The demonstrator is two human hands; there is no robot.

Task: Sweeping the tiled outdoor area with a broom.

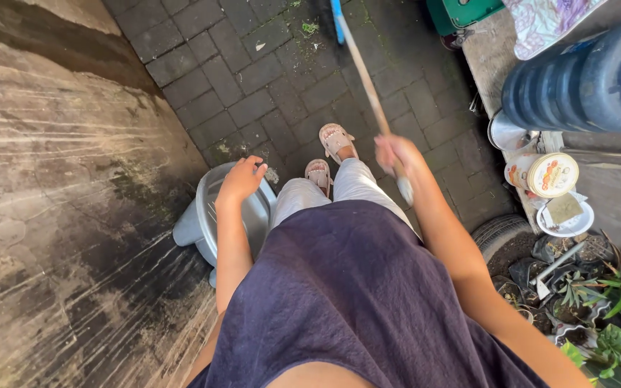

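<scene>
Head view is looking straight down a dark blue shirt and pale trousers to two feet in beige sandals [330, 152] standing on the grey brick paving [253, 79]. Taking the sandals as the landmark: just left of them, the left hand [240, 179] is curling its fingers over the rim of a grey plastic dustpan [213, 219], gripping it and holding it low beside the left leg, close to the concrete wall [59, 201] further left. Just right of the sandals, the right hand [397, 154] is closing in a fist round a pale wooden broom handle [368, 93], which is slanting up and away beyond the sandals toward a blue fitting at the far end; the broom head is out of view. Judging by this, the sweeping step is in hand, with the pan waiting. The next move would call for bringing pan and bristles together on the bricks ahead of the sandals, where green scraps [309, 29] are lying. Well right of the sandals, a round tin [551, 174], a white dish [566, 219] and a big blue water bottle [583, 75] are sitting on a ledge.
</scene>
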